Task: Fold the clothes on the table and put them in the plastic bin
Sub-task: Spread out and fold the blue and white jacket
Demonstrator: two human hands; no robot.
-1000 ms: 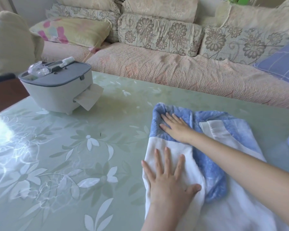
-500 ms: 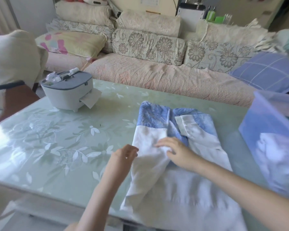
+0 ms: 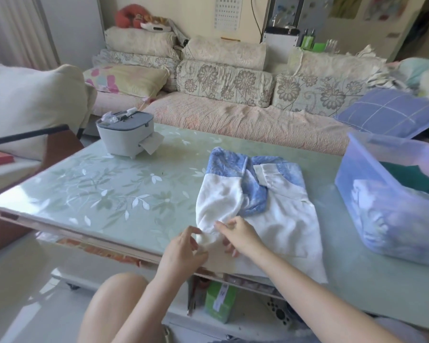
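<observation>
the white and blue garment (image 3: 280, 219) lies partly folded on the glass table (image 3: 114, 194), its near end at the table's near edge. the left hand (image 3: 183, 251) pinches the garment's bunched near-left corner; the right hand (image 3: 238, 235), just beside it, grips the same hem with curled fingers. the plastic bin (image 3: 372, 219) sits to the right, with clothes inside.

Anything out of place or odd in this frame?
Nothing spilled or damaged. The garment lies with its hem hanging over the near edge of the table, and its left fold is bunched where the left hand and right hand pinch it.
</observation>
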